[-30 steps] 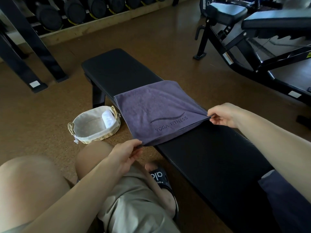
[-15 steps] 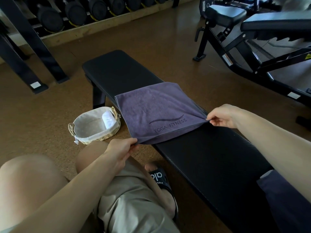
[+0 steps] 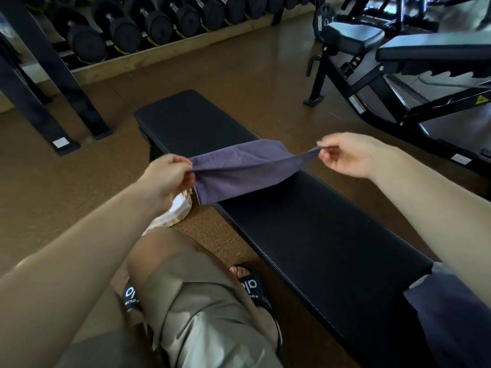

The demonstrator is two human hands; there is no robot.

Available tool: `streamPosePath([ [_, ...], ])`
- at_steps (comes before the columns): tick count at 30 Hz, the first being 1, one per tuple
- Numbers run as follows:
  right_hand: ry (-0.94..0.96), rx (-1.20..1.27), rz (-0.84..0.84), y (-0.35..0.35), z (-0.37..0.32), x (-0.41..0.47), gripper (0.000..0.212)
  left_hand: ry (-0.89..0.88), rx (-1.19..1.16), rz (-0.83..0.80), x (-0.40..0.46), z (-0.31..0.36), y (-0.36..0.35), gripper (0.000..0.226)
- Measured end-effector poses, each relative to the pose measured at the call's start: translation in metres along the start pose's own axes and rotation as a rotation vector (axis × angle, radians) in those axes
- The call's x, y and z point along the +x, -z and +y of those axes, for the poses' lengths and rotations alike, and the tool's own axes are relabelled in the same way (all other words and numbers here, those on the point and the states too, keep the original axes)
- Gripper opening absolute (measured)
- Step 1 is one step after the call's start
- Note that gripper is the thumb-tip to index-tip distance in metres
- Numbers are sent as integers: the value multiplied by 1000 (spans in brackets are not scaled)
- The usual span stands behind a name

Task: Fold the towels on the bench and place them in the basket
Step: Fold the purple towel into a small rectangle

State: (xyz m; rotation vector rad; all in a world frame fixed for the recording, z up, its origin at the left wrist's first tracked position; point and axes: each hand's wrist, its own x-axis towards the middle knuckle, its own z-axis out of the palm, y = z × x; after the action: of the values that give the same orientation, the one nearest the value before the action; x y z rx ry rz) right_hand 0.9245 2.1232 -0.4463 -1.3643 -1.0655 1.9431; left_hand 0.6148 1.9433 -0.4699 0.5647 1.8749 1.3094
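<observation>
Now the towel is no longer lying flat with its printed side up, as it was a moment ago: I have lifted its near edge off the bench, and it hangs between my hands in the middle of the frame, its far part resting on the pad. My left hand pinches one corner at centre left, fingers curled tight on the cloth; my right hand pinches the other at centre right between thumb and fingertips. To my mind this is the next fold starting, the near edge due to travel over to the far one. The basket sits on the floor just left of the bench, mostly hidden behind my left wrist. Another dark towel waits at the lower right.
</observation>
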Motion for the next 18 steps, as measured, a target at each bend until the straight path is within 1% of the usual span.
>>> streamPosePath([
  [3, 140, 164, -19, -18, -16, -6, 18, -104, 22, 32, 8, 35, 10, 27],
  [5, 211, 241, -8, -29, -25, -9, 15, -147, 26, 44, 8, 55, 17, 18],
  [6, 236, 274, -3, -35, -29, -10, 15, -189, 75, 46, 7, 63, 22, 10],
  [7, 255, 305, 6, -39, -33, -11, 15, -259, 189, 43, 5, 70, 27, 4],
  [9, 284, 342, 39, -45, -38, -11, 10, -435, 539, 52, -1, 76, 37, 17],
  [10, 298, 335, 56, -48, -41, -11, 6, -522, 675, 67, -3, 77, 40, 18],
  [11, 312, 303, 79, -50, -43, -10, 3, -599, 761, 81, -5, 78, 43, 15],
  [13, 328, 175, 137, -53, -46, -9, 3, -746, 870, 92, -3, 79, 45, 10],
  [15, 330, 92, 198, -53, -48, -7, 3, -865, 940, 94, 2, 80, 47, 7],
  [18, 356, 131, 258, -55, -52, -3, 5, -988, 982, 75, 8, 84, 53, 7],
])
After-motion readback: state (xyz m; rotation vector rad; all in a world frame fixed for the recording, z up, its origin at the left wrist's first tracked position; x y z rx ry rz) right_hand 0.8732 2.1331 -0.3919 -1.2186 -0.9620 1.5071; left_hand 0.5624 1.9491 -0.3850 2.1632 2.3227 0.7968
